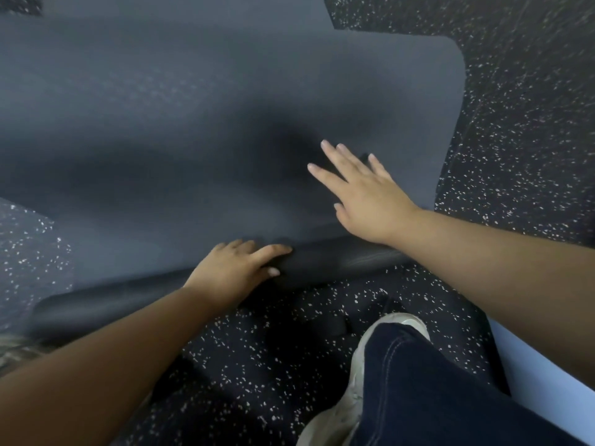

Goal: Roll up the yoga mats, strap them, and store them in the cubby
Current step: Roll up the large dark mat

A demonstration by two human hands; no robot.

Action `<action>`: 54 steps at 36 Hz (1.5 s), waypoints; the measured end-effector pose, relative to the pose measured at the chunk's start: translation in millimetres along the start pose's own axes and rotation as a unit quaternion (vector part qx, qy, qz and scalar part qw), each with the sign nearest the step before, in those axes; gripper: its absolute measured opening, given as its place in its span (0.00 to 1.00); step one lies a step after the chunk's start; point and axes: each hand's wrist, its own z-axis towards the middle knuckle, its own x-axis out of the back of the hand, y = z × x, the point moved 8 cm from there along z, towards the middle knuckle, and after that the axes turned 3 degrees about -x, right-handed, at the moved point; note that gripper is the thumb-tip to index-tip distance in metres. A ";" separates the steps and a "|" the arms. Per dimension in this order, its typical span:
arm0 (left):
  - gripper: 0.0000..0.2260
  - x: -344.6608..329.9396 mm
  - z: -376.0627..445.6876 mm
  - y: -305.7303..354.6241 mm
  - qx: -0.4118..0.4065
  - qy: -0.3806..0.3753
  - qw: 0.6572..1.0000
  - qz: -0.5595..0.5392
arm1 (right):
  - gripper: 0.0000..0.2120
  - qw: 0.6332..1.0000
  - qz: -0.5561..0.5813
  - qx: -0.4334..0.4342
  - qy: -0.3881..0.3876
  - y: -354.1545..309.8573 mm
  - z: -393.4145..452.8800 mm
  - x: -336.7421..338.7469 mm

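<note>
A dark grey yoga mat (193, 123) lies spread on the speckled floor, filling most of the view. Its near end is rolled into a thin tube (338, 262) that runs from lower left to right. My left hand (235, 272) rests on top of the roll near its middle, fingers laid over it and thumb along its near side. My right hand (360, 194) hovers or presses flat above the roll's right part, fingers straight and spread over the flat mat. No strap shows clearly.
Black rubber floor with white flecks (521, 123) surrounds the mat. My leg in dark jeans and a pale sneaker (386, 355) stands just behind the roll. A second mat edge (193, 4) overlaps at the top. A pale surface (531, 387) shows at lower right.
</note>
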 end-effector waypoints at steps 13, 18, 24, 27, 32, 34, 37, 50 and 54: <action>0.18 19.8 4.4 20.1 -0.010 0.131 0.990 0.056 | 0.35 0.998 0.003 -0.023 -0.057 1.8 25.1 -9.7; 0.29 9.9 1.6 20.7 -0.042 0.080 0.992 0.086 | 0.34 0.997 0.003 -0.031 -0.068 3.6 31.2 -9.8; 0.27 15.7 17.3 5.1 -0.025 0.049 0.997 0.055 | 0.34 0.996 0.016 -0.039 -0.077 2.8 31.9 -15.7; 0.26 24.1 22.1 -4.5 0.008 0.058 0.998 0.037 | 0.34 0.996 0.015 -0.038 -0.077 3.4 32.3 -16.5; 0.32 23.1 31.6 -13.0 0.086 0.002 0.996 0.020 | 0.34 0.997 0.014 -0.038 -0.071 5.7 31.5 -16.4; 0.28 21.7 34.9 -16.7 0.109 -0.011 0.993 0.040 | 0.34 0.997 0.016 -0.039 -0.070 5.5 31.3 -17.8; 0.24 21.1 40.6 -18.6 0.126 -0.026 0.989 0.067 | 0.34 0.996 0.022 -0.041 -0.070 5.0 31.3 -19.8; 0.14 35.0 59.6 -29.3 0.168 0.033 0.984 0.052 | 0.36 0.994 -0.018 0.016 -0.102 -6.0 19.2 -27.5; 0.14 39.9 63.0 -34.0 0.170 0.023 0.985 0.020 | 0.31 0.993 -0.019 0.007 -0.113 -6.1 20.9 -31.4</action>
